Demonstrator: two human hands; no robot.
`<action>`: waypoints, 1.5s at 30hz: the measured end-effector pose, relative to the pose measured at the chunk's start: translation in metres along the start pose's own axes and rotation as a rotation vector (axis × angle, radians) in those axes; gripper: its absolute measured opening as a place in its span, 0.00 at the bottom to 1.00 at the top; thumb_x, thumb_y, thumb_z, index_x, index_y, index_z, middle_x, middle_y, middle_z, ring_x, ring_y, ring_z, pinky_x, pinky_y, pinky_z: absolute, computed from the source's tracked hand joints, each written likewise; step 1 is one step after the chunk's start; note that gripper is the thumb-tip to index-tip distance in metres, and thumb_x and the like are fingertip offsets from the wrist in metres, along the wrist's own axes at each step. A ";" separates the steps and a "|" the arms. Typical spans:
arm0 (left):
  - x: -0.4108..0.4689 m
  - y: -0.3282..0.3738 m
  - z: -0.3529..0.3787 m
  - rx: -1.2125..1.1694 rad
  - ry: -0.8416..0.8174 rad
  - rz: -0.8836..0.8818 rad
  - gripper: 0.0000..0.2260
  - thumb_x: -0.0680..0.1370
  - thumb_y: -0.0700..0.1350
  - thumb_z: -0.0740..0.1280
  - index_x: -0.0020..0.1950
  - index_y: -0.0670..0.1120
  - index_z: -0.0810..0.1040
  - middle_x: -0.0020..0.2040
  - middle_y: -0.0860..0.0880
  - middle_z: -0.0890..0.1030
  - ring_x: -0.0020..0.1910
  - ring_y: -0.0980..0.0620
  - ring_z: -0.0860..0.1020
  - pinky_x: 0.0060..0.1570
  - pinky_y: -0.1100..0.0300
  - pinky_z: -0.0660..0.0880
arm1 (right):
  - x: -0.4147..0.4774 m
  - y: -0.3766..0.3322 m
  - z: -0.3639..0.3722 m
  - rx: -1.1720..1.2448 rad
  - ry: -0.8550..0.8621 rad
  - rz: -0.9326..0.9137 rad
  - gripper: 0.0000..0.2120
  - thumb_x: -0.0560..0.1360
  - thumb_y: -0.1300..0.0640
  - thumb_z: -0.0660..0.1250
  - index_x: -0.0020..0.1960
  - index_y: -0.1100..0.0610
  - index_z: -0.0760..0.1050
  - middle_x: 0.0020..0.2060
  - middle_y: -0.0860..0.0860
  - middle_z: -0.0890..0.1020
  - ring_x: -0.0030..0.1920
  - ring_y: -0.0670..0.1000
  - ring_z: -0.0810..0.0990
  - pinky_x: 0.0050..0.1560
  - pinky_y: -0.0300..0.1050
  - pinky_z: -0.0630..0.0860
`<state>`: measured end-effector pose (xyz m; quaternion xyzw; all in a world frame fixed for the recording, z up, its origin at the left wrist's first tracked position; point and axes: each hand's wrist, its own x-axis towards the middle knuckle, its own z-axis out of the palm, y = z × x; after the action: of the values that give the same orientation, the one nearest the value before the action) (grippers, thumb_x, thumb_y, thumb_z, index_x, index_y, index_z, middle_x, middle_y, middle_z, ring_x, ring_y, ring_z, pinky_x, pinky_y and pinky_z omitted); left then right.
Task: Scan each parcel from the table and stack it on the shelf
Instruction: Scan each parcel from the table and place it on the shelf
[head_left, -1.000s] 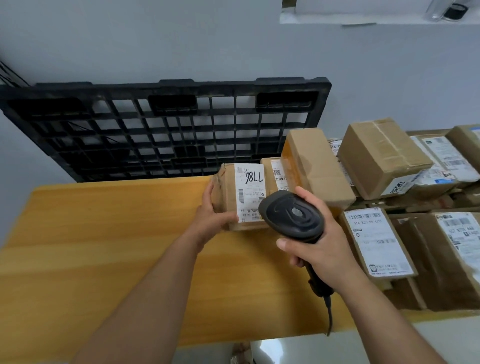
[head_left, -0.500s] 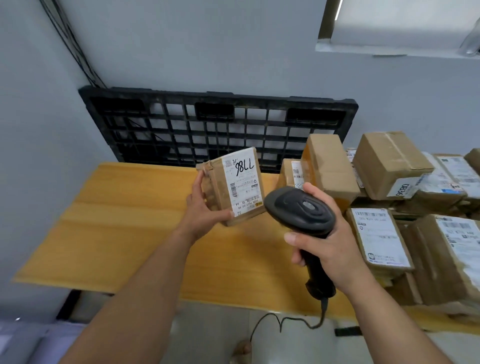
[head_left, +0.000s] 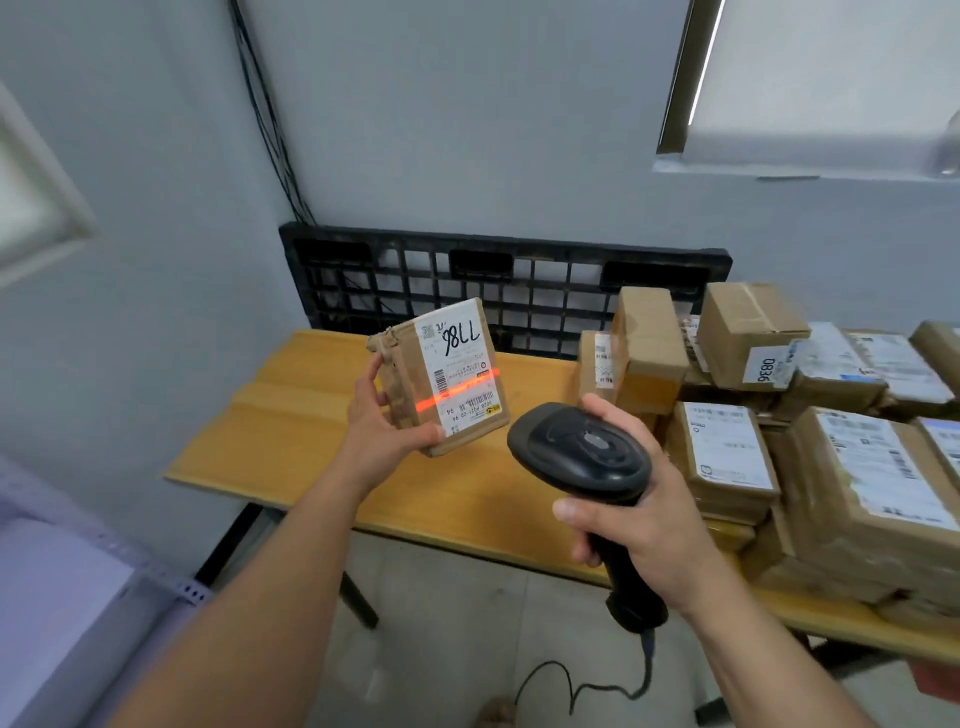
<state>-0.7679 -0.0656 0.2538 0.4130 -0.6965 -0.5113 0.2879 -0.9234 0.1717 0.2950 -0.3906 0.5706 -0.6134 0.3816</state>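
I hold the parcel (head_left: 410, 379) up off the counter (head_left: 291, 441), above its left part, tilted on end so that the white label (head_left: 462, 364) faces the scanner (head_left: 582, 452). My left hand (head_left: 382, 431) grips it from the left and from below. The fingers (head_left: 370, 375) curl round the far left edge and the thumb presses the near lower corner. All of them sit on the margins, leaving the barcodes uncovered. The red line (head_left: 457, 388) from the scanner slants across the lower half of the label and spills onto the brown side. I judge the scan to be in hand, though I cannot tell whether it has read.

My right hand (head_left: 644, 530) is wrapped tight round the scanner's handle, nearer to me and right of the parcel, apart from it, with the head aimed far-left at the label. The thumb lies along the near side and one finger reaches over the top of the head. The trigger is hidden, so I cannot tell whether I am pressing it. The cable (head_left: 571, 686) hangs down to the floor.

The pile of parcels (head_left: 831, 467) crowds the right end of the counter, labels mostly up, close to my scanning hand. A black pallet (head_left: 509, 291) leans on the wall at the far side. At near left a pale metal frame (head_left: 192, 592) shows, perhaps the shelf where this parcel belongs next.
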 end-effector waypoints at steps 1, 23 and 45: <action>-0.010 0.000 -0.003 -0.002 0.010 0.000 0.51 0.61 0.42 0.80 0.74 0.62 0.52 0.68 0.45 0.67 0.64 0.46 0.72 0.60 0.46 0.74 | -0.008 0.000 0.002 -0.001 -0.006 -0.007 0.42 0.60 0.57 0.79 0.69 0.36 0.67 0.53 0.53 0.83 0.27 0.60 0.79 0.30 0.52 0.78; -0.212 0.012 -0.096 0.014 0.347 -0.047 0.53 0.55 0.52 0.79 0.70 0.68 0.51 0.72 0.45 0.64 0.65 0.46 0.72 0.62 0.42 0.74 | -0.109 -0.008 0.079 0.028 -0.277 -0.019 0.43 0.64 0.68 0.77 0.70 0.40 0.65 0.49 0.51 0.84 0.27 0.59 0.78 0.27 0.49 0.76; -0.512 -0.030 -0.272 0.022 0.819 -0.031 0.33 0.71 0.39 0.75 0.67 0.59 0.60 0.62 0.53 0.72 0.58 0.56 0.74 0.41 0.73 0.69 | -0.265 -0.027 0.307 0.029 -0.590 -0.181 0.43 0.66 0.75 0.75 0.64 0.33 0.69 0.48 0.59 0.82 0.27 0.57 0.78 0.28 0.49 0.76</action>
<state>-0.2836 0.2467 0.3208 0.5959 -0.5233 -0.3015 0.5294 -0.5359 0.2916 0.3243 -0.5957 0.3892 -0.5131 0.4801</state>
